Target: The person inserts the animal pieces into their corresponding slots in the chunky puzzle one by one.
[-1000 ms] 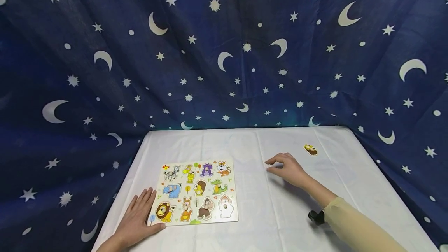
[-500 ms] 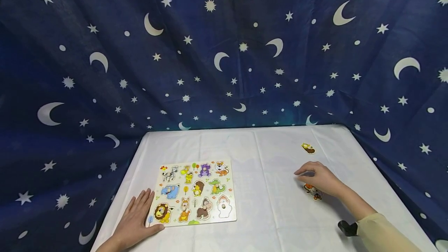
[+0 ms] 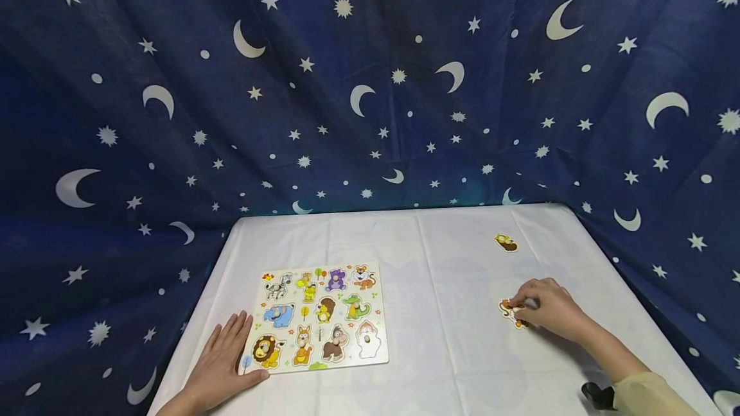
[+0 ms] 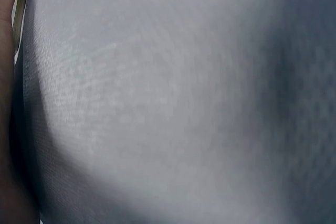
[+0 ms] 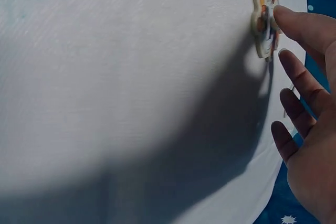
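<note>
My left hand (image 3: 216,358) lies with fingers extended along the left edge of a wooden animal puzzle board (image 3: 378,313), its thumb at the front left corner. Colourful animals cover the board, several with small knobs, and a mostly white figure (image 3: 368,340) is at its lower right. Over on the right side of the table, my right hand (image 3: 552,310) pinches a small orange, white and brown animal puzzle piece (image 3: 506,314) between thumb and index finger. In the right wrist view the thumb is against the face of this piece (image 5: 259,22), and the other fingers are loosely bent.
Farther back on the right lies another puzzle piece (image 3: 506,242), yellow and brown. A white cloth (image 3: 428,262) covers the table. Behind and beside it hangs a dark blue curtain (image 3: 324,121) with moons and stars. A black object (image 3: 597,396) is at the right cuff.
My right hand has moved right from near the table's middle, lowered onto the orange and white puzzle piece, and taken hold of it. The left hand stays at the board.
</note>
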Available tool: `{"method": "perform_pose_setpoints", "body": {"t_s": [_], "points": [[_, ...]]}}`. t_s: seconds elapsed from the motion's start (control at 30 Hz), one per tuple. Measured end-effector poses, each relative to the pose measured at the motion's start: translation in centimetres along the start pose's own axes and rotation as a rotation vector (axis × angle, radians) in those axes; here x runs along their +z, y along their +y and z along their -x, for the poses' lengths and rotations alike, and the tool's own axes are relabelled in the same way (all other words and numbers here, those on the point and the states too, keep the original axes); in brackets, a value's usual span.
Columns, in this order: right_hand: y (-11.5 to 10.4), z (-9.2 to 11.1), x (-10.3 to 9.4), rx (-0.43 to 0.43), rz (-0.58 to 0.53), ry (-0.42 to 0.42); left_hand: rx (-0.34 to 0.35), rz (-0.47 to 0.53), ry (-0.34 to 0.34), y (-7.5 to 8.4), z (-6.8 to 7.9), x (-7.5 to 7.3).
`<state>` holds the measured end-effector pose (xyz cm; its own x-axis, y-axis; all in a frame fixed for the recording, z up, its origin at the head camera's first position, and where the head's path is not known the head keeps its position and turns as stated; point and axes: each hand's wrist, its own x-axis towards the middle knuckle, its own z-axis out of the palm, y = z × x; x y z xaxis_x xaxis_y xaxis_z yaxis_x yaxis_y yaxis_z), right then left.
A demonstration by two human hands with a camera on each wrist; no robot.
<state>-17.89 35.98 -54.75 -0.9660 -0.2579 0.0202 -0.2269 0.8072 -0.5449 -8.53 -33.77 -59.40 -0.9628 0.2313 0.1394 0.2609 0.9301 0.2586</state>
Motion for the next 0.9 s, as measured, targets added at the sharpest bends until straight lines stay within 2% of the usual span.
{"method": "perform_pose_setpoints", "body": {"t_s": [0.4,0.9], "points": [[0.51,0.37,0.33,0.003,-0.009,0.028,0.01,0.008,0.013,-0.07,-0.03,0.08],[0.61,-0.02,0.26,-0.023,0.046,0.037,0.043,-0.008,0.053,-0.34,0.04,0.41]]}}
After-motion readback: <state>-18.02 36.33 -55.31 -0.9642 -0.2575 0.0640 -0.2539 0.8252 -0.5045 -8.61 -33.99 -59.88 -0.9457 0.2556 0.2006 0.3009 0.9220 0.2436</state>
